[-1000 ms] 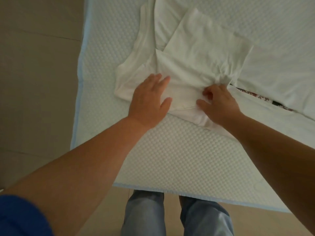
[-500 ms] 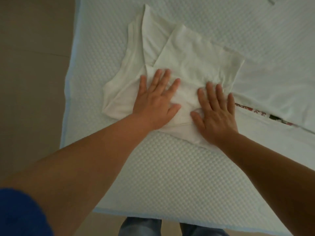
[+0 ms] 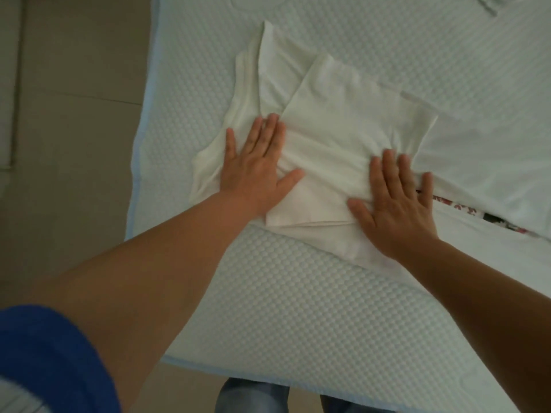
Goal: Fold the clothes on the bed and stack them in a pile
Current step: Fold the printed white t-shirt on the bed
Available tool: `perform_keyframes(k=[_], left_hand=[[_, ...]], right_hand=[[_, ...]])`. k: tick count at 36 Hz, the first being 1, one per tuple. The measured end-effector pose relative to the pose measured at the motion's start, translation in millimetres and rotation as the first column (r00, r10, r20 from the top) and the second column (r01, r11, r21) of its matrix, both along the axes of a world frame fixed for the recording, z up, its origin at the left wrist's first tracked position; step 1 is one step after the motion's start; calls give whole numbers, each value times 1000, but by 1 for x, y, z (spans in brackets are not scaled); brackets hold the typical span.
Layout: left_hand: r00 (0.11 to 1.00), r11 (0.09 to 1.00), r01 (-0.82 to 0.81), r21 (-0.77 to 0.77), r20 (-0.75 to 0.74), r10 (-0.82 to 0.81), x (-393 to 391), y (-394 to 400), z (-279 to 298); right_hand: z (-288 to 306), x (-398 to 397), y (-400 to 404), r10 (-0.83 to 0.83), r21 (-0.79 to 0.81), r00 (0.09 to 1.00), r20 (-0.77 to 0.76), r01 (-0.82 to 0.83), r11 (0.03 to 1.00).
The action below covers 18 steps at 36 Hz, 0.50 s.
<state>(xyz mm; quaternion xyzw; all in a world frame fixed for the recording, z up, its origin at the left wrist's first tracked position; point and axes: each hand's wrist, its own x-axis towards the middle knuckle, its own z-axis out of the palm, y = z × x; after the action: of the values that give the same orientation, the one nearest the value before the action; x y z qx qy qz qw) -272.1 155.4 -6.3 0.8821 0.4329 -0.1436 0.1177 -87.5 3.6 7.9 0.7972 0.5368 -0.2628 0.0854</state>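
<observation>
The left hand [image 3: 256,171] lies flat on the cream garment [image 3: 337,129], fingers straight and close together, thumb spread toward the right hand [image 3: 396,204]. The right hand also presses palm-down, fingers straight and slightly fanned, gripping nothing; its little finger reaches past the garment's right edge. Creases bunch in the cloth between the two hands. The garment rests partly folded on the quilted mattress [image 3: 298,308], a folded panel lying just beyond the fingertips and a strap-like part beyond the left hand. Left of the left hand the mattress's pale blue edge [image 3: 135,186] runs close by, with floor [image 3: 74,129] past it; below both wrists lies bare quilting. Right of the right hand lies a white cloth [image 3: 483,162] with a patterned strip [image 3: 459,205] at its edge. Half a second ago the hands sat nearer together; now they have spread apart.
</observation>
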Motion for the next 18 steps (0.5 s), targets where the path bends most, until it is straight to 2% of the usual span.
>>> perform_keyframes(k=[2,5,7,9,12,18], left_hand=[[1000,1000,-12,-16,8,12,1,3,6],[993,1000,-20,6,113,19,6,3,19],[986,999,35,24,160,-39,5,-5,24],[988,993,115,1,101,-114,-5,-15,22],[992,992,125,-20,-4,-125,-28,-19,6],[983,982,177,-62,-35,-179,-33,-7,-6]], right_hand=[[6,0,2,-1,-23,1000,-6,0,1000],[19,-5,3,13,-19,1000,-6,-13,1000],[25,-12,3,54,-11,999,7,-54,998],[26,-20,2,111,-44,994,2,-111,993],[16,-22,1,148,-90,989,8,-147,985],[7,-16,4,237,-124,971,22,-232,965]])
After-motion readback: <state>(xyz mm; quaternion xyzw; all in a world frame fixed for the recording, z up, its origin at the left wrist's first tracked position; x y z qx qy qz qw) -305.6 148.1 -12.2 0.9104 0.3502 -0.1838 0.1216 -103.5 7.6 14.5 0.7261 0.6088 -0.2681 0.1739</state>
